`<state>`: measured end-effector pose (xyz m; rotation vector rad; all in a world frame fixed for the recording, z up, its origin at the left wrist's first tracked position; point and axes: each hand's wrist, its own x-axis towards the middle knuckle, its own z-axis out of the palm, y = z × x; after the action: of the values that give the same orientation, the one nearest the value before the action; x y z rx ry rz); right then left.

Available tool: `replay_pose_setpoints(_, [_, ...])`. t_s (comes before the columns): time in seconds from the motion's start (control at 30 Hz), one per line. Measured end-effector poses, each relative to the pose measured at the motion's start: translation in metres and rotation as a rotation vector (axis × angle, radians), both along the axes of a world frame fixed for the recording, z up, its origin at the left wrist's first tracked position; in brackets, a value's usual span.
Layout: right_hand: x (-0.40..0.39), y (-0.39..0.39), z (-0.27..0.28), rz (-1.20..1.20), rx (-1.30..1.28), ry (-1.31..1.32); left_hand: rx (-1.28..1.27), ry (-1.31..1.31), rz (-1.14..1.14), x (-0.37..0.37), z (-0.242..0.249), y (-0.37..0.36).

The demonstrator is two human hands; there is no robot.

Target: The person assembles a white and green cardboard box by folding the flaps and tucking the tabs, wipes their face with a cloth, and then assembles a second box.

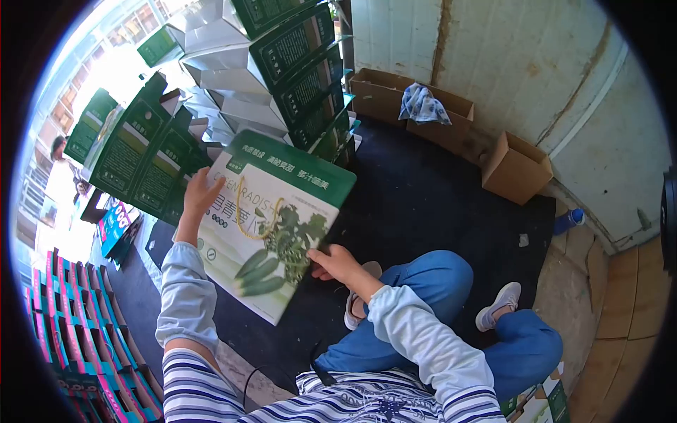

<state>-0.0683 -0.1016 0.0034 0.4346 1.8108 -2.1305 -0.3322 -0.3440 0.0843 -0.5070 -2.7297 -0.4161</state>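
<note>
Probably light and stiff yet dentable, the green-and-white rectangular cardboard box is offering firm side edges, which the left hand and right hand are gripping.

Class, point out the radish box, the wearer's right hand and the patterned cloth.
Radish box (283, 238), head view: printed front.
Right hand (340, 264), head view: back of hand.
Patterned cloth (424, 106), head view: draped middle.

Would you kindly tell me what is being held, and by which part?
A green-and-white box, gripped by its opposite side edges: the left hand on the left, the right hand on the right.
</note>
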Motion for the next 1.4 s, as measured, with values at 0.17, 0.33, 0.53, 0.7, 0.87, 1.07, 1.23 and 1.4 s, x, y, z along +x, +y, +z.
replay_pose_setpoints(0.17, [-0.016, -0.009, -0.015, -0.063, -0.038, 0.1, 0.105, 0.033, -0.314, 0.084, -0.011, 0.052])
replay_pose_setpoints(0.33, [-0.001, -0.001, -0.013, -0.046, 0.034, 0.106, -0.156, -0.066, -0.366, 0.182, -0.03, 0.095])
replay_pose_setpoints(0.53, [0.047, 0.008, 0.004, -0.124, 0.148, 0.303, -0.107, -0.03, -0.137, 0.16, -0.047, 0.092])
replay_pose_setpoints(0.7, [0.122, 0.025, 0.044, 0.04, -0.052, 0.334, -0.118, -0.051, -0.013, 0.115, -0.056, 0.072])
replay_pose_setpoints(0.87, [0.193, 0.056, 0.084, 0.081, 0.026, 0.35, -0.131, -0.071, -0.08, 0.104, -0.05, 0.07])
replay_pose_setpoints(1.07, [0.236, 0.092, 0.089, -0.176, 0.188, 0.366, -0.172, -0.069, -0.16, 0.086, -0.05, 0.051])
replay_pose_setpoints(1.23, [0.235, 0.102, 0.078, -0.268, 0.113, 0.315, -0.181, -0.087, -0.242, 0.089, -0.045, 0.042])
replay_pose_setpoints(1.4, [0.231, 0.104, 0.077, -0.307, 0.043, 0.277, -0.391, 0.207, -0.125, 0.134, -0.033, 0.073])
